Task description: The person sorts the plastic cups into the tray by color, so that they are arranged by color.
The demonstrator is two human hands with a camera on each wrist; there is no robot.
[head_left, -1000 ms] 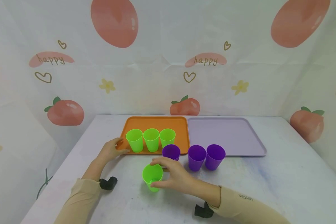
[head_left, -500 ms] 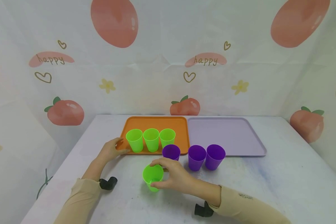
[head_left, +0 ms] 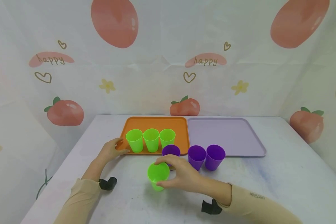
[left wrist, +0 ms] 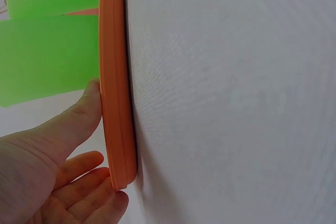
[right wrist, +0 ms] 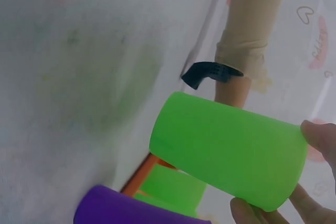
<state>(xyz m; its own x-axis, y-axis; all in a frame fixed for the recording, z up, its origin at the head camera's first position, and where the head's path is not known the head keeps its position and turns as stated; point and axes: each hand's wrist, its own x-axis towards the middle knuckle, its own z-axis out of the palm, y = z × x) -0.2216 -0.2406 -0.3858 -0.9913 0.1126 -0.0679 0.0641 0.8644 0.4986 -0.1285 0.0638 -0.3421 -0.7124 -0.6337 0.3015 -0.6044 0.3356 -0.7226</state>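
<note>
My right hand (head_left: 183, 174) holds a light green plastic cup (head_left: 158, 172) near its rim, thumb on the near side and fingers on the far side. In the right wrist view that held cup (right wrist: 231, 150) hangs above the table, its shadow apart from its base. The left hand (head_left: 109, 150) grips the front left corner of an orange tray (head_left: 182, 133), its thumb on the front edge in the left wrist view and its fingers around the corner. Three green cups (head_left: 151, 140) stand in a row on that tray.
A purple cup (head_left: 170, 150) stands at the orange tray's front edge, partly hidden by my right hand. Two more purple cups, a middle one (head_left: 196, 155) and a right one (head_left: 215, 157), stand before a pale lilac tray (head_left: 224, 133). A printed cloth (head_left: 145, 77) hangs behind the table.
My right hand has moved slightly right and up from the table with the green cup. The left hand stays at the tray corner.
</note>
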